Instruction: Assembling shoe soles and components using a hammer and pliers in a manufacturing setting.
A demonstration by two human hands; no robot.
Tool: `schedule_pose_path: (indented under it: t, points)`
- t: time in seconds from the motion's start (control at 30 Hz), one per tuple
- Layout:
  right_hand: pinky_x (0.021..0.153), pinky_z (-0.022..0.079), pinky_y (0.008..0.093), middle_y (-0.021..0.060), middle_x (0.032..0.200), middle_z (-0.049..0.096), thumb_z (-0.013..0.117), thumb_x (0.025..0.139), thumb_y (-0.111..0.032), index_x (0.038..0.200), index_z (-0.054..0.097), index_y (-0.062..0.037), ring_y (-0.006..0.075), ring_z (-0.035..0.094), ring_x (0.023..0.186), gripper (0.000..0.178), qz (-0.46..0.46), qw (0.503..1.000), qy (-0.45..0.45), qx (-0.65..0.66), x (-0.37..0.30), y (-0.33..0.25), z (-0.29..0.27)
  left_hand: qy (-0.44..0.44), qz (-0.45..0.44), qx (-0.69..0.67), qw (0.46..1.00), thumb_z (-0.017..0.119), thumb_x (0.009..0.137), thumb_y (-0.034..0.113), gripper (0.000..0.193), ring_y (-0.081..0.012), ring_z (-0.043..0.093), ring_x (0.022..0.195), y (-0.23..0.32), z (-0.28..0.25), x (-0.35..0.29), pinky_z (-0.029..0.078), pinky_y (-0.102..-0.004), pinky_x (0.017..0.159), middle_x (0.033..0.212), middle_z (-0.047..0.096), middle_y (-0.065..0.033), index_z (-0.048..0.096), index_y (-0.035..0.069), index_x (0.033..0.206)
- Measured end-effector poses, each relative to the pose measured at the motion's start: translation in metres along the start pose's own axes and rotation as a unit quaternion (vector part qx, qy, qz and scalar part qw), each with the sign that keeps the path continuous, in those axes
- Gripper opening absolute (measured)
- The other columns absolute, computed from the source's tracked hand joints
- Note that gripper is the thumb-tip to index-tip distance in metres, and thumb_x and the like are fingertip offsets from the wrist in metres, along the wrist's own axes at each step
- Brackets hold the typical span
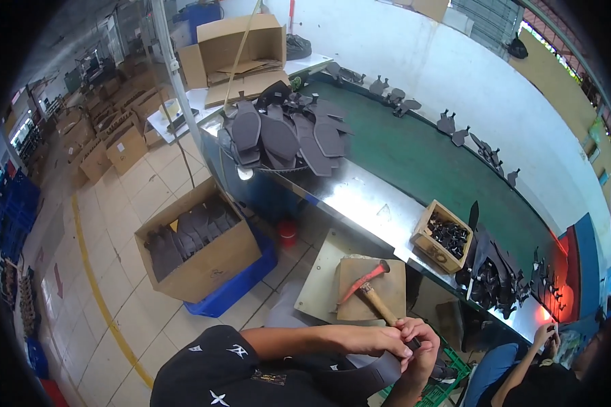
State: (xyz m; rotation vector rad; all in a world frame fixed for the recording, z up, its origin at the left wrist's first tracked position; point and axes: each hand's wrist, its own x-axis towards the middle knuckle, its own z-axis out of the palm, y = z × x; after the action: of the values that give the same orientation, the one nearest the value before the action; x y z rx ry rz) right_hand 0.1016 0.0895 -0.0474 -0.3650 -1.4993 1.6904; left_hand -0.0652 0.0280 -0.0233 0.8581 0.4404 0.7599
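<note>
Both of my hands are closed and close together at the lower middle, around a dark grey sole (370,378) that curves below them. My left hand (385,342) grips its upper end. Fingers of my right hand (422,339) pinch a small black piece (413,344) at that end; its exact shape is hidden. Just beyond the hands, a hammer (381,306) with a red head and wooden handle lies on a square tan block (387,288). Its handle end reaches up to my fingers; I cannot tell if they touch it.
A wooden box (436,254) of small black parts stands on the metal edge beside a green conveyor belt (400,142). Grey soles (278,136) pile at its far-left end; more fill a cardboard box (214,264) on the floor. At right, another person's hands (548,336) work near black parts (492,281).
</note>
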Motion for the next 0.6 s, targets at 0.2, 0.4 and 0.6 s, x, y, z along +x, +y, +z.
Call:
schedule_pose_path:
  t: [0.2, 0.4, 0.6]
  points:
    - [0.092, 0.045, 0.0425, 0.0146, 0.091, 0.062, 0.062, 0.091, -0.056, 0.086, 0.062, 0.003, 0.0286, 0.059, 0.095, 0.059, -0.021, 1.0, -0.01, 0.009, 0.003, -0.006, 0.016, -0.026, 0.066, -0.088, 0.994, 0.053, 0.098, 0.033, 0.032, -0.0129, 0.06, 0.094, -0.014, 0.001, -0.005, 0.045, -0.0276, 0.088, 0.1, 0.064, -0.0041, 0.062, 0.003, 0.105]
    - [0.093, 0.046, 0.0364, 0.0156, 0.101, 0.064, 0.066, 0.092, -0.044, 0.095, 0.064, 0.005, 0.0248, 0.061, 0.1, 0.049, -0.044, 0.984, 0.071, -0.156, 0.021, -0.015, 0.001, 0.001, 0.099, -0.092, 0.991, 0.069, 0.093, 0.024, 0.092, -0.0225, 0.067, 0.092, -0.016, -0.011, -0.026, 0.054, -0.0324, 0.08, 0.116, 0.061, -0.0161, 0.003, 0.013, 0.157]
    - [0.093, 0.046, 0.032, 0.0155, 0.118, 0.063, 0.065, 0.095, -0.037, 0.11, 0.063, 0.0041, 0.0211, 0.061, 0.106, 0.044, -0.04, 0.983, 0.103, -0.148, 0.058, -0.001, -0.009, 0.195, 0.094, 0.046, 0.975, 0.068, 0.093, 0.011, 0.069, -0.019, 0.069, 0.095, 0.028, -0.049, -0.043, 0.054, -0.0292, 0.085, 0.112, 0.068, -0.0147, 0.031, 0.004, 0.151]
